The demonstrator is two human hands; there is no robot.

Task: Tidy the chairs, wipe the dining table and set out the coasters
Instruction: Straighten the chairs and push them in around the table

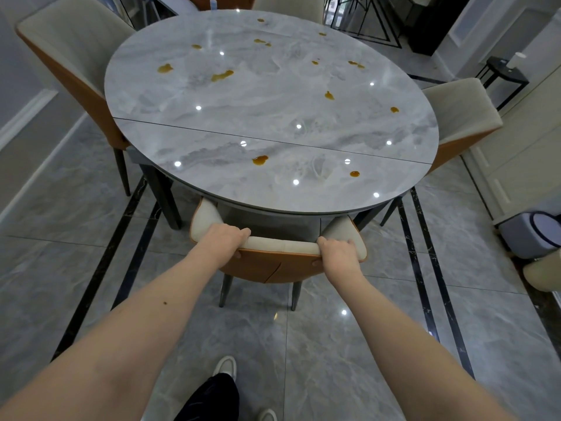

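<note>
Hands: the left hand (226,238) and the right hand (338,252) each gripped the top rail of the near chair (282,259), fingers curled over the cream padding, thumbs behind on the orange back.
Chair position: it stood at the near edge of the desk (273,117), seat tucked under the rim, backrest just clear of it.
Other chairs: one (69,65) stood at the left edge, one (458,110) at the right edge, both angled and only partly pushed in.
Desk surface: amber spills (260,160) were scattered from near edge to far edge; no cloth or coasters were visible.
Handling: the chair looked rigid and moderately heavy, likely to slide on the polished floor (334,360); the padded rail gave slightly, so a two-handed hold at its ends seemed soundest.
Stage: chair-tidying, wiping not yet begun.
</note>
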